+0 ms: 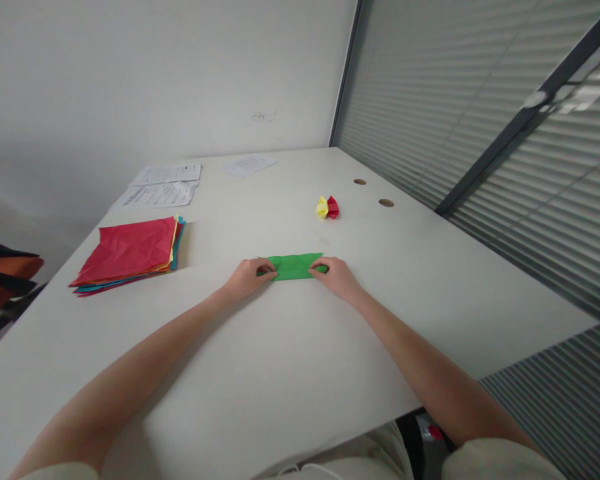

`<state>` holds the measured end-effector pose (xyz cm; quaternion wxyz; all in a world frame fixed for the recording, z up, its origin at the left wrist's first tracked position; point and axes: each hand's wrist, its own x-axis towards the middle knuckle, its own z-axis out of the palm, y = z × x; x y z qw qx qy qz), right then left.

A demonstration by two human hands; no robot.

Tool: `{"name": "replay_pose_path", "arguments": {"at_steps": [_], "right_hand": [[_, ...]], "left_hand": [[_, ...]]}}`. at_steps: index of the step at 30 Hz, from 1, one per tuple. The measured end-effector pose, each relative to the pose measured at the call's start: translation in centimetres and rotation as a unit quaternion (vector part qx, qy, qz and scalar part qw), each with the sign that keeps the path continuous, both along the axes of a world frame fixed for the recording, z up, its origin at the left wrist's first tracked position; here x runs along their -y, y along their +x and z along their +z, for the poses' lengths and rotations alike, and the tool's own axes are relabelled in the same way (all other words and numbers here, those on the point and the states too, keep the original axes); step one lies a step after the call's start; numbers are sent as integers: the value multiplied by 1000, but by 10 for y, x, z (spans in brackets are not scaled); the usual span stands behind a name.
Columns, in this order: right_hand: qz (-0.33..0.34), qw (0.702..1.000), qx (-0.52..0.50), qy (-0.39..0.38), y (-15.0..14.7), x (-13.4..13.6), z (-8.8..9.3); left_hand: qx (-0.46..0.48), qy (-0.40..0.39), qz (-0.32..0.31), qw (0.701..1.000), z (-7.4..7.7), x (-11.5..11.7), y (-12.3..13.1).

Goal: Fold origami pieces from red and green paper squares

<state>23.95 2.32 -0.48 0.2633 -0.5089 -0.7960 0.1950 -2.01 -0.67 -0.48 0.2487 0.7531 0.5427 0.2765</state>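
A folded strip of green paper (295,267) lies crosswise on the white table in front of me. My left hand (253,275) pinches its left end between thumb and fingers. At the right end, my right hand (336,275) grips the paper the same way. Both hands rest low at the tabletop. Beyond the strip, toward the right, sit two small pleated paper pieces, one yellow (323,207) and one red (333,207), side by side.
On the left lies a stack of coloured paper sheets (135,250), red on top. Printed sheets (160,193) lie behind it, with another printed paper (250,165) near the wall. Two round holes pierce the table (460,293) at the right, beside window blinds (430,100). An orange chair (10,277) stands at left.
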Motion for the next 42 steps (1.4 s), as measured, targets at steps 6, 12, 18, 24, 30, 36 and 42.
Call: {"name": "replay_pose_path", "arguments": {"at_steps": [6,12,18,24,30,36,42], "right_hand": [[0,1000,24,-3,-1,0,1],[-2,999,45,8,-2,1,3],[-6,998,58,18,-2,0,0],[-6,997,73,34,-2,1,-1],[-10,996,74,39,-4,3,0],[-4,996,70,55,-3,3,-4],[3,996,66,52,-1,1,-6]], "left_hand": [[-48,14,3,999,0,-1,2],[-83,33,-10,996,2,-2,3],[-56,17,-4,998,-2,-4,4],[-47,13,12,999,0,-3,6],[-58,25,21,998,2,0,8],[-74,57,24,995,-1,2,8],[-93,83,19,992,-5,1,7]]}}
